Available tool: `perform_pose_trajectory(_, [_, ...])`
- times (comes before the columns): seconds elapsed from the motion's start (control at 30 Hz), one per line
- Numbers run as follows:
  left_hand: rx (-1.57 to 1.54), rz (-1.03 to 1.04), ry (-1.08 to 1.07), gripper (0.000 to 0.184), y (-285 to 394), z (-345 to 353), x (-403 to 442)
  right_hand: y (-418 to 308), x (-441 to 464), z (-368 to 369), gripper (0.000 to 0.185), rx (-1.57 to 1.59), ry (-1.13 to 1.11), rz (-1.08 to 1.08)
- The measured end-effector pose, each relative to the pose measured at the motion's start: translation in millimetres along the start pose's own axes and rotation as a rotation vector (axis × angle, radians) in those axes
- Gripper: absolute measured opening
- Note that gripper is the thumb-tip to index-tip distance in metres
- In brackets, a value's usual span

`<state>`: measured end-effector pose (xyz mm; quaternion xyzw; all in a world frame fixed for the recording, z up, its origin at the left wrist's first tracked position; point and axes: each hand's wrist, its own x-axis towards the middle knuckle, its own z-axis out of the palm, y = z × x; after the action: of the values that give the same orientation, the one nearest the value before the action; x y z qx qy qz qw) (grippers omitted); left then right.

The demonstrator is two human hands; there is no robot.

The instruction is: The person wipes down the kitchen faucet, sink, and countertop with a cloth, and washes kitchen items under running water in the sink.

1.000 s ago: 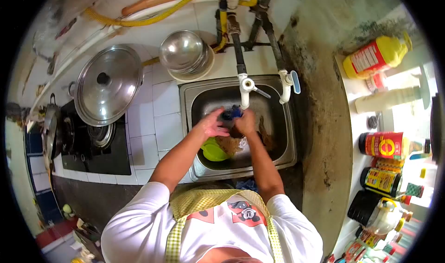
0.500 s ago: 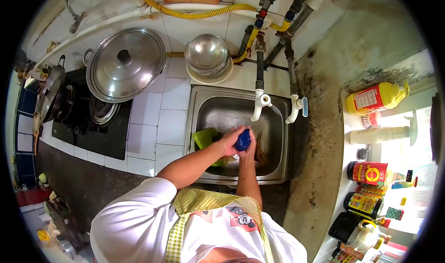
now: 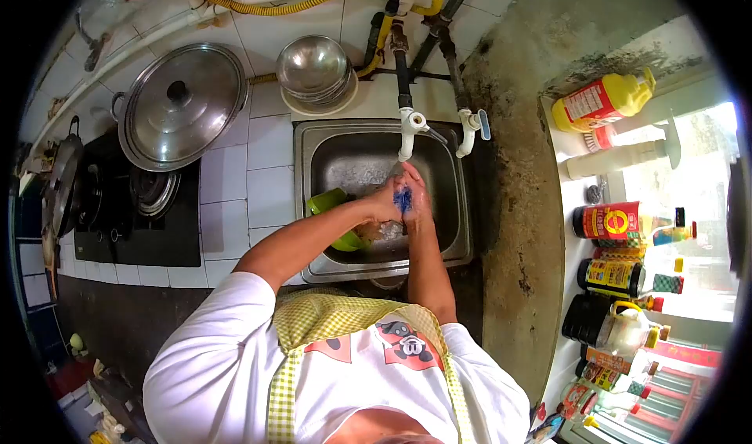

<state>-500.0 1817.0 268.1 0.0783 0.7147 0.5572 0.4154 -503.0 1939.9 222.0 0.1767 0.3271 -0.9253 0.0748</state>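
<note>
tiled counter (image 3: 270, 197): steel sink (image 3: 302, 178) set in, black stove (image 3: 168, 236). window ledge (image 3: 573, 194): assorted bottles (image 3: 609, 222).

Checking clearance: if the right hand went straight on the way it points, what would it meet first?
Probably the downturned white tap on the left, just ahead; depth is unclear, so the right hand might pass beneath.

Legibility check: I am making out no words or numbers. Yellow jug (image 3: 630, 98) is bearing blurred print on a red-and-white label (image 3: 587, 105); red bottle label (image 3: 598, 222) is showing a yellow ring (image 3: 616, 222), characters unresolved; yellow bottle label (image 3: 612, 276), likewise illegible.
</note>
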Motion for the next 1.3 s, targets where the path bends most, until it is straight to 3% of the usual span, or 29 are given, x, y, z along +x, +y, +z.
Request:
perform_pose_trajectory(0.03, [0.284,0.199,0.120,0.082,-11,2,9,-2,1,1,0.027,-0.002,-0.001,-0.009])
perform_pose_trajectory(0.07, [0.379,0.439,0.300,0.078,-18,8,13,-3,2,1,0.024,-0.066,0.002,0.010])
perform_pose_trajectory(0.1, [0.380,0.444,0.299,0.078,-26,8,18,-3,4,0,0.022,-0.129,0.006,0.029])
perform_pose_trajectory(0.13, [0.473,0.338,0.235,0.068,-22,5,16,4,8,0,0.022,-0.132,0.004,0.024])
perform_pose_trajectory(0.2, [0.563,0.239,0.177,0.059,-10,0,3,25,19,3,0.022,-0.627,0.410,-0.218])
perform_pose_trajectory(0.23, [0.663,0.165,0.205,0.047,-5,0,-10,30,18,-1,0.022,-0.631,0.408,-0.216])
perform_pose_trajectory(0.3, [0.758,0.089,0.246,0.037,-6,0,-18,36,18,-7,0.025,-1.181,0.533,-0.383])
perform_pose_trajectory(0.4, [0.859,0.046,0.269,0.030,-13,2,-18,22,-9,26,0.032,-1.467,0.526,-0.238])
perform_pose_trajectory(0.47, [0.927,0.037,0.121,0.032,-8,-1,-20,25,2,4,0.044,-1.545,0.496,-0.445])
perform_pose_trajectory(0.5, [0.917,0.020,0.134,0.032,-9,-6,-26,-23,-31,57,0.054,-1.425,0.451,-0.857])
perform_pose_trajectory(0.53, [0.815,-0.001,0.171,0.035,-12,-7,-31,-37,-29,66,0.059,-1.188,0.358,-0.981])
perform_pose_trajectory(0.57, [0.716,-0.016,0.208,0.039,-13,-7,-32,-39,-32,71,0.049,-1.227,0.414,-1.040])
perform_pose_trajectory(0.6, [0.720,-0.020,0.195,0.039,-20,-7,-34,-69,-46,101,0.038,-1.284,0.302,-0.989])
perform_pose_trajectory(0.63, [0.524,-0.024,0.252,0.041,-25,-9,-33,-75,-45,102,0.033,-1.430,0.326,-1.019])
perform_pose_trajectory(0.73, [0.162,-0.087,0.263,0.044,-56,-14,-17,-76,-53,94,0.036,-1.523,0.255,-0.962])
perform_pose_trajectory(0.8, [0.003,-0.148,0.214,0.045,-66,-15,-12,-56,-67,83,0.033,-1.269,0.012,-0.770])
perform_pose_trajectory(0.83, [-0.162,-0.247,0.123,0.041,-65,-14,-10,-42,-69,70,0.033,-1.267,0.019,-0.772])
perform_pose_trajectory(0.87, [-0.333,-0.344,0.035,0.038,-64,-14,-10,-24,-64,52,0.034,-1.149,0.082,-0.623])
perform_pose_trajectory(0.9, [-0.320,-0.343,0.027,0.038,-59,-11,-9,-10,-59,28,0.036,-1.021,0.154,-0.483])
perform_pose_trajectory(0.97, [-0.339,-0.224,-0.096,0.038,-41,-5,-26,7,-48,-14,0.035,-1.089,0.081,-0.334])
perform_pose_trajectory(1.0, [-0.183,-0.153,-0.126,0.039,-19,0,-46,6,-69,-7,0.029,-0.732,0.132,-0.039])
perform_pose_trajectory(1.03, [-0.171,-0.164,-0.134,0.039,-16,2,-49,6,-74,-5,0.029,-0.717,0.143,-0.040])
perform_pose_trajectory(1.1, [-0.070,-0.177,0.168,0.039,-13,7,-51,6,-85,-2,0.018,-0.587,0.320,-0.247])
perform_pose_trajectory(1.13, [0.128,0.086,0.345,0.038,-28,8,-44,2,-89,3,0.015,-0.662,0.329,-0.282])
perform_pose_trajectory(1.17, [0.153,0.085,0.305,0.038,-39,10,-38,1,-97,-3,0.015,-0.638,0.369,-0.294])
perform_pose_trajectory(1.23, [0.447,0.498,0.604,0.042,-51,1,-35,-7,-95,4,0.013,-0.871,0.224,-0.513])
perform_pose_trajectory(1.27, [0.566,0.514,0.702,0.029,-46,-1,-36,-29,-105,28,0.014,-1.572,0.130,-1.072])
perform_pose_trajectory(1.3, [0.568,0.513,0.704,0.029,-35,0,-41,-36,-111,41,0.014,-1.569,0.129,-1.073])
